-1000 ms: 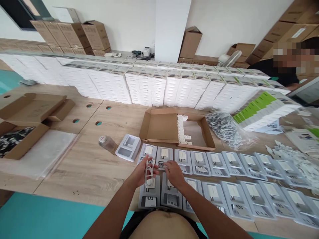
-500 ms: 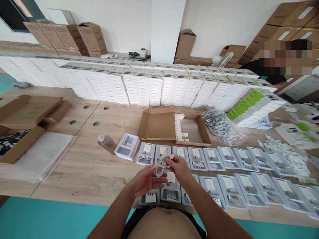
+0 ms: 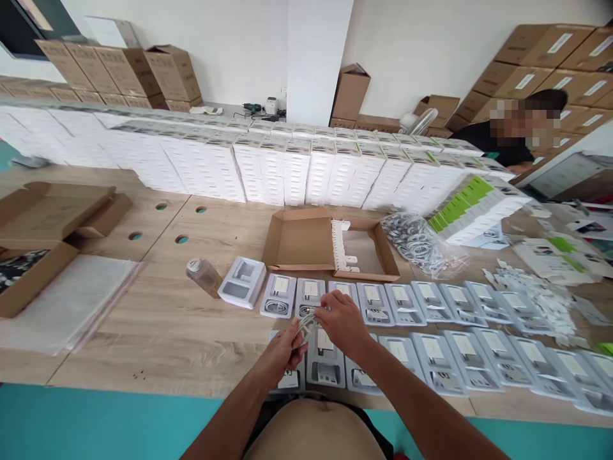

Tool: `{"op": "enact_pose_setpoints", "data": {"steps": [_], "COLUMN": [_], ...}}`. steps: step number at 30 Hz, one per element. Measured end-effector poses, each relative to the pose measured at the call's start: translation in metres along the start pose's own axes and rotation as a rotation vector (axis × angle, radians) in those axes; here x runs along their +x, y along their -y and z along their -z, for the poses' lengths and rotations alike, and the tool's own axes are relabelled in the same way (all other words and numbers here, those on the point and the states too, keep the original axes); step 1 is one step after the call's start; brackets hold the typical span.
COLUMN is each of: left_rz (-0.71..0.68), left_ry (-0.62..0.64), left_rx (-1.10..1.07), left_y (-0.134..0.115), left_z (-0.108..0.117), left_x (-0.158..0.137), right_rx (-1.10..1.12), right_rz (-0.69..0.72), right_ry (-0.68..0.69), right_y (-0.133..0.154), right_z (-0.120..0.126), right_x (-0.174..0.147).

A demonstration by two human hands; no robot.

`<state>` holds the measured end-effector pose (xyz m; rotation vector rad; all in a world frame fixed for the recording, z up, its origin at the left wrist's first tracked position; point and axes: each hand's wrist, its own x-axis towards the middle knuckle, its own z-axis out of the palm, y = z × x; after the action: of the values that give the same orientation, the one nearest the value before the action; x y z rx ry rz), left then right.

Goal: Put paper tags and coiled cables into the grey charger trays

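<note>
A coiled white charging cable [image 3: 305, 324] is held between my two hands above the trays. My left hand [image 3: 283, 350] closes its fingers and thumb round the coil from below. My right hand [image 3: 343, 321] pinches the cable at its upper right, with the fingertips partly hidden. Just behind my hands, a grey plastic tray [image 3: 278, 289] holds a white charger and a coiled cable. The tray to its right [image 3: 310, 289] also has a charger, and a cable shows in its lower pocket. Beneath my hands lies a front-row tray [image 3: 326, 377] with a charger.
Two rows of similar trays [image 3: 433, 364] run off to the right. Further back are an open cardboard box [image 3: 299, 239], a bag of cables [image 3: 416, 239] and a long wall of white boxes [image 3: 268, 169]. A bottle [image 3: 204, 276] stands left. A person [image 3: 502, 137] is at far right.
My right hand has turned over and come closer to my left, drawing the cable together. The coil, spread as a loop before, is now bunched in my left hand. The view shifts slightly.
</note>
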<state>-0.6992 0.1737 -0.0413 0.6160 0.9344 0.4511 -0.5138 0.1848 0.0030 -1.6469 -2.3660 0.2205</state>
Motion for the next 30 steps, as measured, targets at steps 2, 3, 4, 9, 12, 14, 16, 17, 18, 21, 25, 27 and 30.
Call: {"op": "enact_pose_setpoints", "data": {"steps": [2,3,4,9,12,14,16,17,18,21,25,27,30], "left_rz": [0.012,0.019,0.029,0.064,0.062,0.057,0.045,0.037,0.029,0.029,0.055,0.024,-0.084], "left_ry": [-0.040,-0.060,-0.083,-0.174,-0.145,-0.114,-0.091,-0.083,-0.077,-0.043,0.033,0.043,0.027], "left_rx": [-0.001,-0.009,-0.020,-0.093,-0.143,-0.169,-0.180,-0.180,-0.179,-0.163,-0.138,-0.167,-0.208], "left_y": [0.004,0.006,0.008,0.014,0.015,0.015,0.015,0.015,0.015,0.011,0.005,0.004,0.007], "left_z": [0.000,0.000,0.000,-0.001,-0.002,-0.002,-0.001,-0.001,0.000,0.000,-0.001,-0.001,0.000], "left_x": [0.003,0.004,0.005,0.007,0.006,0.007,0.007,0.007,0.007,0.006,0.005,0.006,0.008], "right_rx": [-0.090,-0.115,-0.123,0.162,0.527,0.796,1.029,1.124,1.201,1.269,1.074,1.098,1.063], "right_rz": [0.055,0.079,0.091,-0.158,-0.364,-0.460,-0.551,-0.603,-0.659,-0.731,-0.598,-0.591,-0.594], "right_ry": [0.068,0.090,0.105,0.116,0.070,0.026,-0.010,-0.018,-0.023,-0.088,-0.213,-0.171,-0.081], "right_y": [0.002,0.004,0.006,0.019,0.023,0.026,0.028,0.030,0.031,0.037,0.041,0.041,0.036], "right_z": [0.002,0.002,0.003,0.004,-0.007,-0.020,-0.033,-0.038,-0.042,-0.043,-0.031,-0.028,-0.033], "right_x": [0.001,0.001,0.001,-0.001,-0.003,-0.006,-0.011,-0.013,-0.016,-0.021,-0.021,-0.020,-0.021]}}
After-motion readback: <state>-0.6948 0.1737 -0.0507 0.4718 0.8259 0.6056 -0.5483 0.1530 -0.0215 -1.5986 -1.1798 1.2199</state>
